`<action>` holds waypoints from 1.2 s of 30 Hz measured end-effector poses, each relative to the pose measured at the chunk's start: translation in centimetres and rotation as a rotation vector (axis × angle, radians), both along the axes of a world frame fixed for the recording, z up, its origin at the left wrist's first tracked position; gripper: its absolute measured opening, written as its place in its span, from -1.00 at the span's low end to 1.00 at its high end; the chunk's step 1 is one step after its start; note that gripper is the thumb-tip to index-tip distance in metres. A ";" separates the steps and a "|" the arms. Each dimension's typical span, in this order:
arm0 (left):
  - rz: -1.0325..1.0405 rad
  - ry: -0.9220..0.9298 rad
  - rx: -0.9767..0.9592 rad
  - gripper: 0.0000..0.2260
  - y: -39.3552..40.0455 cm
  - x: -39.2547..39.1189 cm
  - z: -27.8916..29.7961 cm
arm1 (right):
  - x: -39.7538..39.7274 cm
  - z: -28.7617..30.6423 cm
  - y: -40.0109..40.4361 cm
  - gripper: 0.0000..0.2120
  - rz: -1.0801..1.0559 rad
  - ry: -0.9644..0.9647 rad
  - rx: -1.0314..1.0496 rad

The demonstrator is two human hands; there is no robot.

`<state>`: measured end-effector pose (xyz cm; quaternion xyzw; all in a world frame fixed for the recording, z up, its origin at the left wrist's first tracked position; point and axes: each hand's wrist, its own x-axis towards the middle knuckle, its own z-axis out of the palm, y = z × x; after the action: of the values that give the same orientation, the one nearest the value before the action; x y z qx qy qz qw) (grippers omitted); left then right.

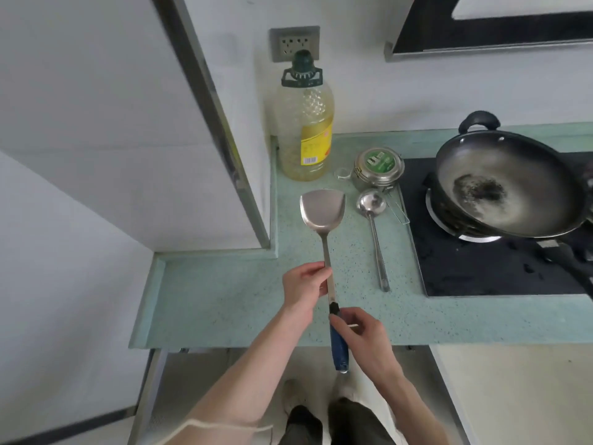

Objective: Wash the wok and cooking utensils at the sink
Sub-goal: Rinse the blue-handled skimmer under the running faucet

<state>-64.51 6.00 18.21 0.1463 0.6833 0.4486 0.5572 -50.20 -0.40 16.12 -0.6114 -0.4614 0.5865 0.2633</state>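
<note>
I take the hob as my landmark. On it sits the wok, tilted on its ring, dark residue in the bottom. It looks heavy and probably greasy inside, so I'd lift it by the loop handle at its far rim together with the long handle — never by the rim alone.

Left of the hob, at the back of the counter, stands an oil bottle, with a steel tin between it and the hob.

The spatula is held up left of the hob, blade away from me. My left hand is pinched on its bare steel shaft; my right hand is closed round the top of the blue grip. It is stiff and light, and the grip is the surer hold — wet steel would slide.

The ladle lies between spatula and hob, bowl near the tin; light, rigid, best taken mid-handle.

No sink is in view.
</note>
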 end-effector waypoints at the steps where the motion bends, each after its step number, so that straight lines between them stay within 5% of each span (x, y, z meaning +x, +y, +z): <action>1: -0.002 -0.010 -0.003 -0.90 0.9 -0.2 -0.6 | -0.2 -0.5 0.8 -0.91 -0.003 -0.011 0.004; 13: 0.022 0.058 -0.093 -0.88 10.5 0.2 -8.1 | 0.0 -7.3 9.8 -0.72 0.019 -0.158 0.020; 18: 0.015 0.152 -0.101 -0.88 12.8 1.8 -11.2 | 0.3 -9.4 11.7 -0.93 -0.027 -0.214 0.016; 23: -0.004 0.226 -0.104 -0.85 13.5 2.7 -13.0 | 0.4 -11.5 11.7 -0.68 -0.035 -0.291 0.044; 29: -0.010 0.329 -0.111 -0.84 13.7 3.2 -13.6 | 0.3 -11.5 11.9 -0.90 -0.060 -0.364 0.089; 36: -0.059 0.517 -0.052 -0.84 13.8 4.4 -13.7 | 0.3 -11.3 12.1 -0.83 -0.008 -0.514 0.164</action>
<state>-60.14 19.79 4.50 0.2614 0.8100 0.3620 0.3803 -49.91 11.72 4.81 -0.7189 -0.5565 0.3714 0.1884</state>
